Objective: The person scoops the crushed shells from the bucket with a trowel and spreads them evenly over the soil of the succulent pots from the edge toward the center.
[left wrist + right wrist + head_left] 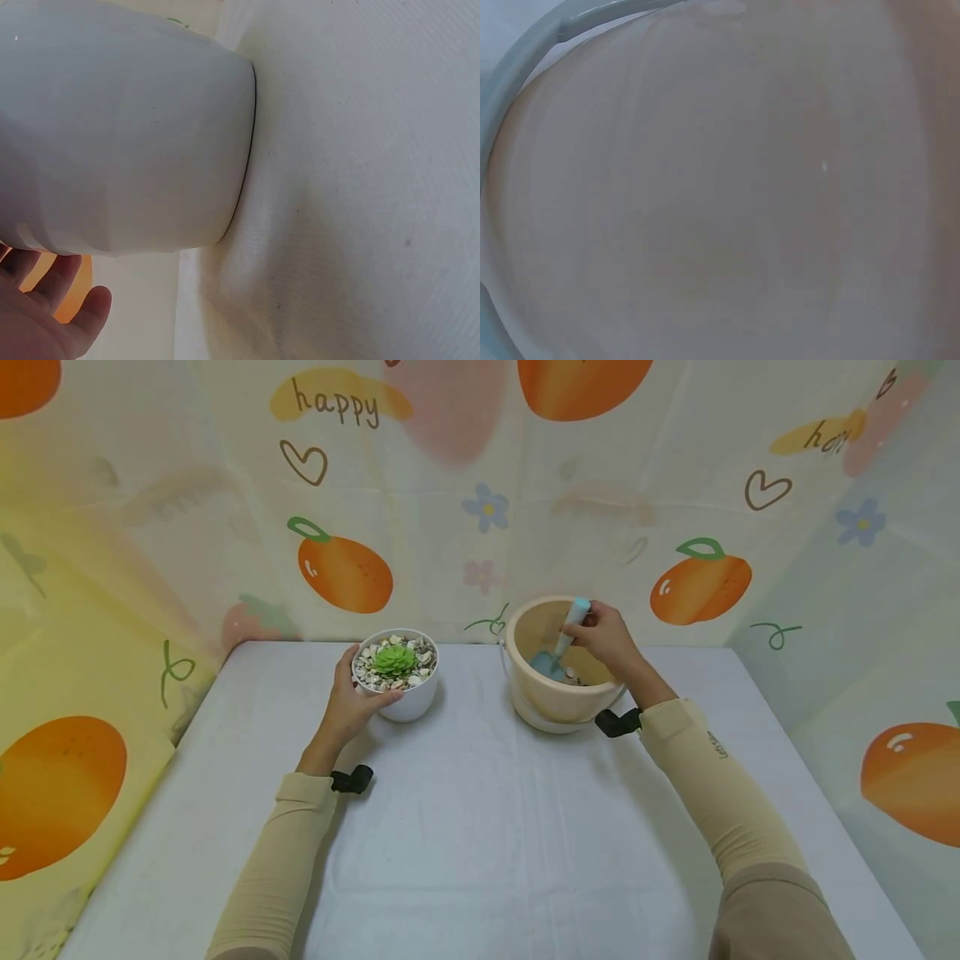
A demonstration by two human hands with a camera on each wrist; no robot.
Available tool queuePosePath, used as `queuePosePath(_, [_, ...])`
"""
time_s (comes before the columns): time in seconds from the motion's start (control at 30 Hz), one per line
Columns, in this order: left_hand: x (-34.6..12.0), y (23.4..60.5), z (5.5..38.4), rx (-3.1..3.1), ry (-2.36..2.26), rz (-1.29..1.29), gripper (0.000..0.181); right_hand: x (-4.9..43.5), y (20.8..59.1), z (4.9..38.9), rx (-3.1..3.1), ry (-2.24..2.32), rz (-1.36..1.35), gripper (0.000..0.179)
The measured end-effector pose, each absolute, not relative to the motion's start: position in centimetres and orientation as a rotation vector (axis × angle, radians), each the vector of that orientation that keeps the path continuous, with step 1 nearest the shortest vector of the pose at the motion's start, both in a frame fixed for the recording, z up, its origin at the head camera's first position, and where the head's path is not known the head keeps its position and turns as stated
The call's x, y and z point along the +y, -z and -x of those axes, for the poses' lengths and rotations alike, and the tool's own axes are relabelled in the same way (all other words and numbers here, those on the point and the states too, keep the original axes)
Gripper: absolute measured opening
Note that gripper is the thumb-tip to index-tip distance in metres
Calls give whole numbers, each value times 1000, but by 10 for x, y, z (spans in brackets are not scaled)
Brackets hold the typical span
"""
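Note:
A white flower pot (408,703) stands on the table at centre left, holding a green succulent (393,660) ringed by pale pebbles (367,675). My left hand (343,706) grips it from the left, thumb across the front. In the left wrist view the pot (142,135) fills the upper left, with my fingers (56,283) beside it. My right hand (609,643) holds a small trowel (572,625) by its pale blue handle, blade down inside a beige bucket (551,697). A few pebbles (572,675) lie by the blade. The bucket's wall (727,180) fills the right wrist view.
A white cloth covers the table (480,827). Behind it hangs a fruit-printed curtain (420,527), close to the table's back edge. The bucket's bail handle (525,75) curves past its wall in the right wrist view.

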State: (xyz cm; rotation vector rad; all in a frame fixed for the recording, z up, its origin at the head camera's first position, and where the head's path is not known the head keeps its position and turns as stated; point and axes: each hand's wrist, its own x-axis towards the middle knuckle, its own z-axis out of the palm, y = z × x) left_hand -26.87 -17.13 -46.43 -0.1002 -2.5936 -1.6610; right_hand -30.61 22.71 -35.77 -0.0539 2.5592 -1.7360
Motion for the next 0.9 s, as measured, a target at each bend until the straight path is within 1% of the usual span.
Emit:
queuePosePath(0.2, [-172,464,268,-2585,1659,127,113,230,357,307,2569,1602,34,38])
queuePosePath(0.3, [-172,464,267,-2584,1657,129,112,233,355,306,2574,1576,15,42])
queuePosePath(0.5, [-171,463,267,-2588,1665,120,112,241,349,301,2624,1538,-86,42])
queuePosePath(0.73, [-171,463,268,-2568,1682,139,112,254,339,296,2700,1461,-107,50])
queuePosePath(0.9, [-172,463,268,-2578,1670,131,113,262,334,292,2775,1339,-138,49])
